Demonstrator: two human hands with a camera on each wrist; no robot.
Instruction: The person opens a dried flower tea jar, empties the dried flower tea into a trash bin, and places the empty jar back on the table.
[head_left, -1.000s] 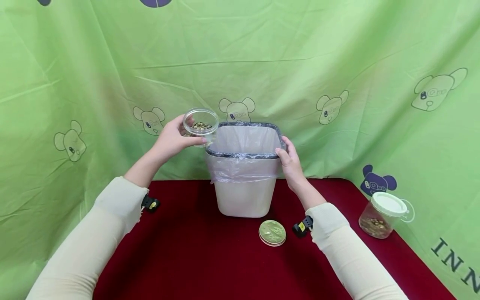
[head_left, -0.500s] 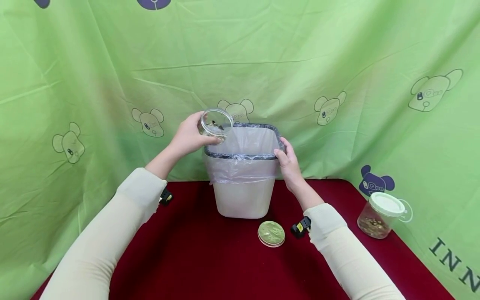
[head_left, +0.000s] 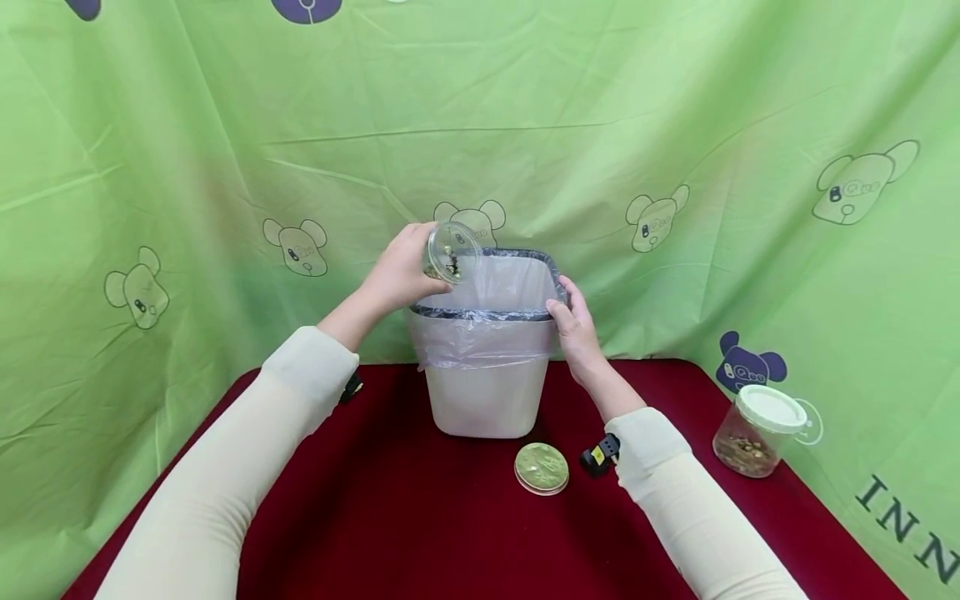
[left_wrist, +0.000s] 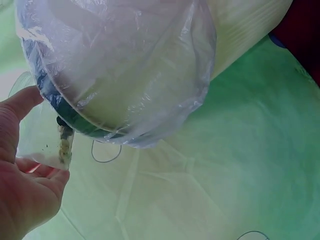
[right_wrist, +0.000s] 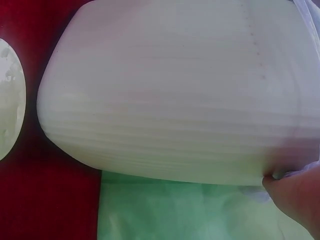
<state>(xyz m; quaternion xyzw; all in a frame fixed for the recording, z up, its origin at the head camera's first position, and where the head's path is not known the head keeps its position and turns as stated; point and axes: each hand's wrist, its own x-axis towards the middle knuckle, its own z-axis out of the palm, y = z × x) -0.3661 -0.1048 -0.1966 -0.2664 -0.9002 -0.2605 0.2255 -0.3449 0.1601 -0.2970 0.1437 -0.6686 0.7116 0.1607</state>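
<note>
My left hand point(head_left: 405, 271) grips a clear plastic jar point(head_left: 454, 252), tilted on its side with its mouth toward the trash can point(head_left: 486, 400). Small dark and tan bits point(left_wrist: 65, 142) lie inside the jar. The jar is over the left part of the can's opening. A translucent bag point(head_left: 483, 337) lines the can and folds down over its dark rim point(head_left: 480, 314). My right hand point(head_left: 576, 329) holds the can's right rim, thumb on the near side. In the right wrist view only part of this hand shows at the can's edge.
A round green lid point(head_left: 542, 468) lies on the red tablecloth point(head_left: 420, 517) just in front of the can. At the right edge stands a second clear container point(head_left: 757, 433) with a white lid and brownish bits. A green curtain point(head_left: 525, 100) hangs behind.
My left hand has moved right, bringing the jar over the can, and the jar has tipped from nearly upright onto its side. The right hand stays on the rim.
</note>
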